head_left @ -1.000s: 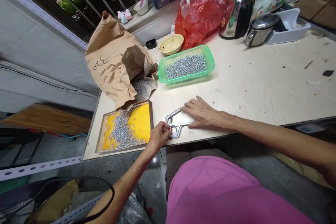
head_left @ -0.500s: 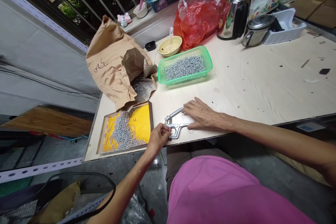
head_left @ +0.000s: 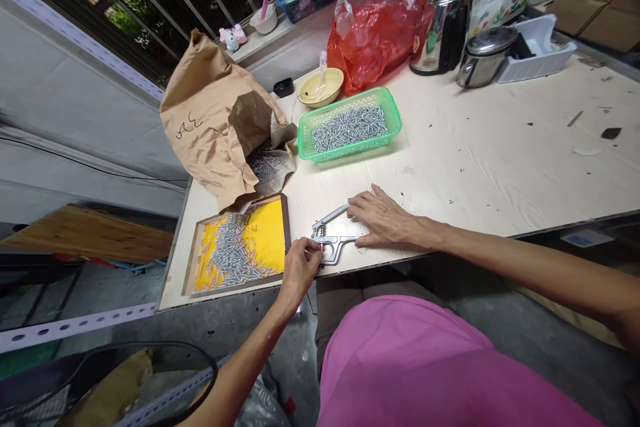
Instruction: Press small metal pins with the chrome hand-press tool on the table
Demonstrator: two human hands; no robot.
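A pale, wood-grained tabletop (head_left: pixel 475 160) carries everything in reach. A big, crumpled brown paper bag (head_left: pixel 205 107) slumps at its far left; a glossy red plastic bag (head_left: pixel 373 40) sits along its back edge. At its front left corner lies a shallow, brown-rimmed rectangular tray with a yellow base (head_left: pixel 270 233); behind its middle stands a light-green, perforated plastic basket (head_left: pixel 345 149). By the front edge, the right hand (head_left: pixel 383 217) keeps a loose, wide grip over the parted handles of a silver metal hand tool (head_left: pixel 336 240), which lies on the tabletop there, left of centre. The left hand (head_left: pixel 301 263) has its fingertips at the tool's head; how tight that grip is, and on what, I cannot tell. Small silver metal pieces (head_left: pixel 233 253) heap in the tray, with similar ones filling the basket.
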